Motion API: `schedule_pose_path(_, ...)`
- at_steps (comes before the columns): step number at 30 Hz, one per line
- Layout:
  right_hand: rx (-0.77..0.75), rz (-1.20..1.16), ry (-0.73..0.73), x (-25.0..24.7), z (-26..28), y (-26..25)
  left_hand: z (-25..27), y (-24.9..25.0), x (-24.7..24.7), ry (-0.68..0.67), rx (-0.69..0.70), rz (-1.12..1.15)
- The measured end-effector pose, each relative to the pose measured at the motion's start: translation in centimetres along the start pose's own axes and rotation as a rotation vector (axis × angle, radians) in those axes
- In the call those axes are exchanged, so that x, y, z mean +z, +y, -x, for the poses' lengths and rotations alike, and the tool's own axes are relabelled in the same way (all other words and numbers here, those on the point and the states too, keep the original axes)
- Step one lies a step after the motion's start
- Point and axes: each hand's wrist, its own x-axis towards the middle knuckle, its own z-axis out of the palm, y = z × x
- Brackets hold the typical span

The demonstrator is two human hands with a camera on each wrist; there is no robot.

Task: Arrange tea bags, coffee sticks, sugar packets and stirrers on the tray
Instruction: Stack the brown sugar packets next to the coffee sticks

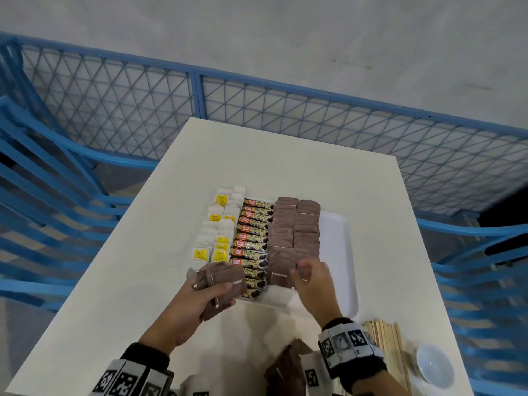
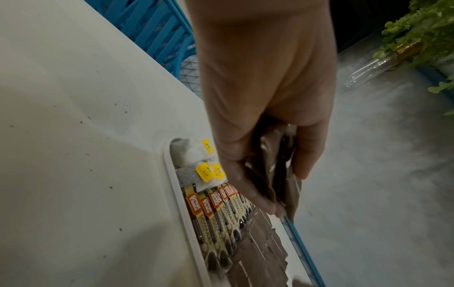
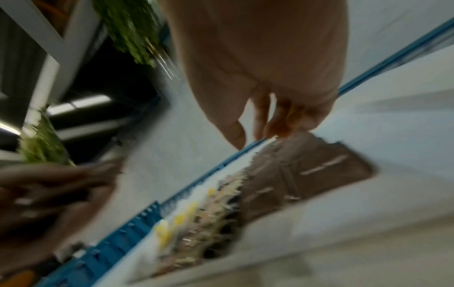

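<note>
Nearest, left hand [image 1: 197, 298] clutching a fan of brown paper sugar packets [image 1: 221, 281], right hand [image 1: 313, 284] pinching one packet at the near end of the brown rows; beyond, gold coffee sticks [image 1: 253, 238] and yellow-tagged tea bags [image 1: 218, 227] lined on the white rectangular plastic tray [image 1: 340, 252].

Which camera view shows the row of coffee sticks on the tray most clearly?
The head view: the coffee sticks lie in one full row between tea bags and sugar packets, labels readable. The left wrist view shows only the near sticks, at a slant, partly behind the left hand. The right wrist view is too blurred.
</note>
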Motion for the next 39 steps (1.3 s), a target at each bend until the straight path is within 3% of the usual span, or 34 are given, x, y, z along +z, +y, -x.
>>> schedule_pose_path(2, -0.073, -0.064, -0.202, 0.2, 0.9, -2.2, -0.1, 0.1, 0.7, -0.013, -0.007, -0.025)
schedule_pose_path(5, -0.046, -0.309, -0.433, 0.7, 2.2, -4.4, -0.3, 0.1, 1.5, -0.018, -0.012, -0.066)
schedule_pose_path(12, 0.040, -0.577, -0.518, 0.8, 2.9, -4.7, -0.7, -0.3, 2.0, 0.019, -0.029, -0.095)
schedule_pose_path(18, 0.220, -0.575, -0.360, 0.2, 2.2, -2.1, -0.7, -0.3, 1.0, 0.032, -0.040, -0.047)
schedule_pose_path(23, 0.298, -0.283, -0.163, 0.4, 0.7, 2.0, -0.6, -0.6, -0.9, 0.061, -0.035, 0.007)
schedule_pose_path(39, 0.150, -0.035, -0.026, 2.6, -0.2, 1.9, -0.3, -0.7, -1.4, -0.029, -0.039, 0.000)
